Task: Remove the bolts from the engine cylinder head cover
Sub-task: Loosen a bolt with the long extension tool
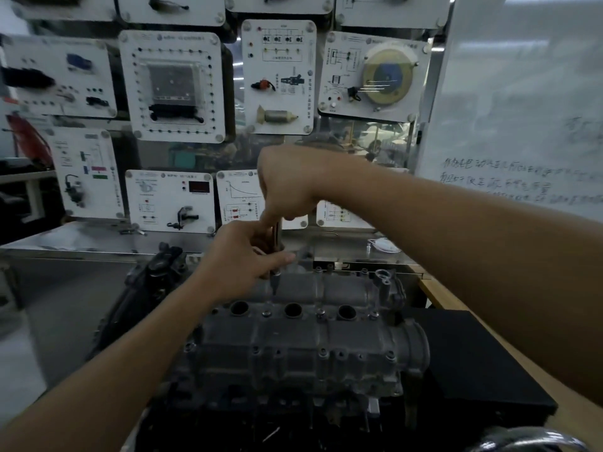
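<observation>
Over the middle of the grey metal engine cylinder head cover (293,324), a thin upright metal tool (275,256) stood tip down, top gripped by the closed right hand (287,184), shaft pinched by the left hand (241,259), small grey bolts (321,313) seen along the cover.

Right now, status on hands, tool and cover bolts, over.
Right hand gripping top of upright driver tool; left hand steadying its shaft. Tip down at the cylinder head cover, far side. Several bolts still seated. Nothing obstructing.
</observation>
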`<action>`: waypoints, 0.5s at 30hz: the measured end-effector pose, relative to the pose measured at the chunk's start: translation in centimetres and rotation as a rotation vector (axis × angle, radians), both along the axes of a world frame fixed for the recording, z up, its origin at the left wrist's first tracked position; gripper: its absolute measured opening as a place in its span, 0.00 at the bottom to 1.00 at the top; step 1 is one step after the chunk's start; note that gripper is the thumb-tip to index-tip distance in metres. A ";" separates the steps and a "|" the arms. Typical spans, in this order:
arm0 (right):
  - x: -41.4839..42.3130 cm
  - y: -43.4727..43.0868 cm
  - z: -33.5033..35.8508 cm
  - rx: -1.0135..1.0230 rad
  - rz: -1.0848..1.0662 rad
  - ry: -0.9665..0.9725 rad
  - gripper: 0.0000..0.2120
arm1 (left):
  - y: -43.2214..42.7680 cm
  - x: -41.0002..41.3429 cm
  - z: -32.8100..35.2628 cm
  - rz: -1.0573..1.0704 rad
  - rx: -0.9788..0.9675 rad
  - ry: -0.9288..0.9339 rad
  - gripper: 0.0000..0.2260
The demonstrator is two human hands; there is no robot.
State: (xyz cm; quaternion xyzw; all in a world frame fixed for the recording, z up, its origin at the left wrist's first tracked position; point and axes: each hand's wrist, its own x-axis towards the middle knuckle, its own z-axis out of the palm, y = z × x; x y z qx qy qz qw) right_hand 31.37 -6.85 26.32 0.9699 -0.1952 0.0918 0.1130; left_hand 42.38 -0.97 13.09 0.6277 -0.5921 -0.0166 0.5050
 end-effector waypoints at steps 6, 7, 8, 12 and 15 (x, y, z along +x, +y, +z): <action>1.1 0.1 -4.7 0.283 0.142 -0.526 0.21 | 1.0 0.9 -2.3 0.034 -0.049 0.162 0.09; 0.9 -0.1 -5.9 0.350 0.167 -0.636 0.20 | 0.9 0.9 -2.4 0.041 -0.052 0.132 0.09; 0.7 -0.3 -7.2 0.421 0.189 -0.739 0.20 | 0.8 1.0 -2.6 0.041 -0.041 0.097 0.09; 0.4 -1.0 -10.4 0.630 0.236 -0.999 0.19 | 0.6 1.2 -2.9 0.044 -0.003 0.019 0.11; 1.0 -1.2 -10.4 0.634 0.249 -0.989 0.19 | 0.5 1.4 -2.9 0.053 -0.016 0.012 0.12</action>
